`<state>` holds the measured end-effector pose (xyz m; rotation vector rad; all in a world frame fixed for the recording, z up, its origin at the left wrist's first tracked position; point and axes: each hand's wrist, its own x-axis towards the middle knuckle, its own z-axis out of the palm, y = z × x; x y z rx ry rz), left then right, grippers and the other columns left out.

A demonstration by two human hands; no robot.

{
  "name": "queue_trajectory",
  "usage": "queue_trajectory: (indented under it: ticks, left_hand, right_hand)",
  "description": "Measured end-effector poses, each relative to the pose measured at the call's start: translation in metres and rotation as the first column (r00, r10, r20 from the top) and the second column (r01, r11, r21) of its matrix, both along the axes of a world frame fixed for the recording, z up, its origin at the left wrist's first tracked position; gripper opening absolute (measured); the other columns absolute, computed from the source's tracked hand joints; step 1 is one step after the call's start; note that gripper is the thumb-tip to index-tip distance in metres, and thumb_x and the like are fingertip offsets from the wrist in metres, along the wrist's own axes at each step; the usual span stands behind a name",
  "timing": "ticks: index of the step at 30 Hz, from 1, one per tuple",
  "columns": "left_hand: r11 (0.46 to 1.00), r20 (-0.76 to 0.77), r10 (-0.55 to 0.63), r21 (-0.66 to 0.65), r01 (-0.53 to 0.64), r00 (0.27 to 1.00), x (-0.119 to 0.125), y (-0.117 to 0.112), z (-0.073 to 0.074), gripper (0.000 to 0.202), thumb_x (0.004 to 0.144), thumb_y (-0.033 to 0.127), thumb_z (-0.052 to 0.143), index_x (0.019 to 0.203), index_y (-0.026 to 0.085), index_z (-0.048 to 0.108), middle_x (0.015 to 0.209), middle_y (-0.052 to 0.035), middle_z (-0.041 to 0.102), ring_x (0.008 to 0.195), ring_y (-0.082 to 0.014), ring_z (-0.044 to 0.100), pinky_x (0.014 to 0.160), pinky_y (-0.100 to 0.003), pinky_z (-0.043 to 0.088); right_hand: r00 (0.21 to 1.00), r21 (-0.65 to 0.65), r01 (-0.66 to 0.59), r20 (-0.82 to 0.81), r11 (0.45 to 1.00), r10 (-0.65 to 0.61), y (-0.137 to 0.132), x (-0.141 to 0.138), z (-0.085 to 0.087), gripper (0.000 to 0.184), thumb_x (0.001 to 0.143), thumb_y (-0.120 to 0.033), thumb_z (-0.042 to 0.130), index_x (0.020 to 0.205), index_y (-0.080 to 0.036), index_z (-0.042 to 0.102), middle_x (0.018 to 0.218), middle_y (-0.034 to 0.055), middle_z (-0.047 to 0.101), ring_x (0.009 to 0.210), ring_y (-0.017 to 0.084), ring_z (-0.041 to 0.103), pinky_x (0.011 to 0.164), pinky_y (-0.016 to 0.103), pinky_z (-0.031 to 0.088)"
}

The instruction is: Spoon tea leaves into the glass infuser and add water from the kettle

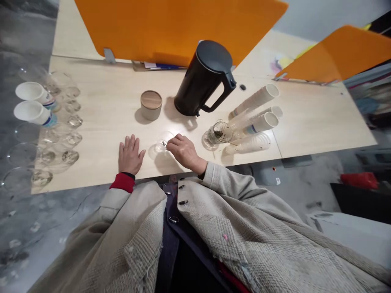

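Note:
My left hand (130, 155) lies flat on the table, fingers spread, holding nothing. My right hand (185, 152) is closed in a pinch, fingertips down over the rim of a clear cup (159, 147). Whatever the pinch holds is hidden. A few dark bits, like tea leaves (164, 143), show in that cup. To the right of my right hand stands a ribbed glass (224, 135) with more dark leaves inside. Beyond the cup sits a grey canister (151, 112) with a wooden lid, and behind it to the right a black electric kettle (195, 81).
Several clear cups (71, 140), some with dark bits in them, line the table's left end beside two white paper cups (30, 112). Stacks of paper and plastic cups (256, 99) lie at the right. Orange partitions (171, 32) border the back of the table (104, 93).

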<state>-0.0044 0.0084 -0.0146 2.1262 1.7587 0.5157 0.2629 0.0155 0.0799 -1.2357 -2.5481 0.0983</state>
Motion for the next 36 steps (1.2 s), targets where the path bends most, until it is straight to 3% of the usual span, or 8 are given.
queue_trajectory:
  ticks: [9,14,17,21,29,36]
  left_hand:
    - [1.000,-0.030,0.003,0.019,-0.003,1.000,0.001,-0.002,-0.001,0.066,0.109,0.048,0.040,0.165,0.014,0.049,0.178,-0.0169,0.038,0.170,-0.0359,0.027,0.139,-0.062,0.017]
    - [1.000,-0.015,-0.009,0.023,0.009,1.000,0.000,-0.002,-0.003,0.065,0.109,0.048,0.043,0.164,0.015,0.049,0.178,-0.0169,0.038,0.170,-0.0355,0.028,0.139,-0.062,0.017]
    - [1.000,-0.024,-0.005,0.018,0.006,1.000,0.000,-0.002,-0.002,0.065,0.109,0.047,0.043,0.164,0.014,0.049,0.178,-0.0163,0.038,0.170,-0.0351,0.028,0.139,-0.061,0.016]
    - [1.000,-0.036,-0.006,0.007,0.006,0.999,0.000,-0.003,-0.002,0.064,0.109,0.047,0.043,0.164,0.013,0.050,0.178,-0.0171,0.038,0.170,-0.0352,0.028,0.139,-0.061,0.016]
    - [1.000,-0.045,-0.012,0.011,0.012,0.999,-0.001,-0.002,-0.005,0.065,0.109,0.048,0.043,0.164,0.014,0.049,0.178,-0.0161,0.037,0.170,-0.0354,0.027,0.139,-0.061,0.017]
    - [1.000,-0.042,-0.006,0.023,0.007,0.999,-0.001,-0.003,-0.005,0.065,0.109,0.047,0.042,0.163,0.013,0.051,0.177,-0.0182,0.038,0.169,-0.0365,0.029,0.138,-0.063,0.018]
  right_hand:
    - [0.993,-0.117,-0.030,0.114,0.993,0.043,0.006,-0.036,-0.012,0.026,0.112,-0.022,0.054,0.099,-0.023,0.077,0.106,0.0080,0.078,0.102,0.026,0.054,0.086,0.040,0.040]
    - [0.998,-0.191,-0.001,0.057,0.982,0.013,0.002,-0.041,-0.018,0.026,0.111,-0.021,0.053,0.106,-0.025,0.079,0.117,0.0083,0.079,0.107,0.028,0.057,0.091,0.042,0.044]
    - [1.000,-0.183,0.016,-0.020,0.983,-0.020,-0.001,-0.036,-0.019,0.024,0.106,-0.019,0.059,0.121,-0.025,0.078,0.131,0.0099,0.078,0.116,0.030,0.060,0.098,0.047,0.050]
    - [0.986,-0.150,0.101,-0.118,0.983,-0.119,-0.001,-0.017,-0.019,0.036,0.102,-0.015,0.062,0.135,-0.023,0.074,0.142,0.0137,0.074,0.124,0.033,0.062,0.105,0.052,0.054]
    - [0.910,-0.139,0.301,-0.255,0.943,-0.328,0.007,0.027,-0.037,0.035,0.099,-0.017,0.059,0.131,-0.021,0.074,0.129,0.0148,0.077,0.117,0.032,0.067,0.105,0.053,0.058]
    - [0.852,-0.122,0.366,-0.354,0.922,-0.385,0.038,0.025,-0.038,0.034,0.106,-0.037,0.056,0.132,-0.021,0.072,0.125,0.0163,0.076,0.115,0.032,0.068,0.107,0.051,0.055]
